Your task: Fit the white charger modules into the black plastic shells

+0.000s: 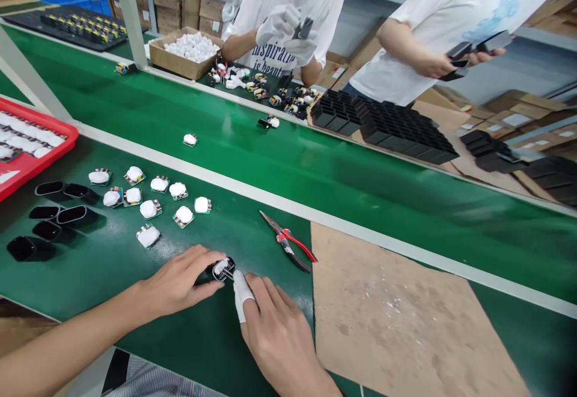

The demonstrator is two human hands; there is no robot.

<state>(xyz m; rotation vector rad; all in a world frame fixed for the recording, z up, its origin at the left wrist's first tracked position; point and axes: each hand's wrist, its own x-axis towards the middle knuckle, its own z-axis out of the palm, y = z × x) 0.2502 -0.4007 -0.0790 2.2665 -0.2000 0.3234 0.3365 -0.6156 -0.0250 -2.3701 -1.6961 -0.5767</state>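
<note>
My left hand (187, 280) is closed around a small black plastic housing (217, 272), tilted on the green bench with its mouth toward my right hand. White filler or padding and some metal parts show inside that mouth. My right hand (274, 325), with a white cover on one finger, pinches what look like slim metal tweezers (229, 274), their tips at the housing's opening. Most of the tool is hidden by the fingers. Beyond my left hand lie several small circuit boards topped with white, such as this board (148, 236). Empty black housings (77, 215) stand to the left.
Long-nose pliers (288, 241) with red-and-black handles lie beside a cardboard sheet (406, 307). A red tray (40, 169) of boards sits at left. Across the green conveyor (315, 151), two people handle black parts near stacked black cases (401, 127) and a carton (175, 63) of white pieces.
</note>
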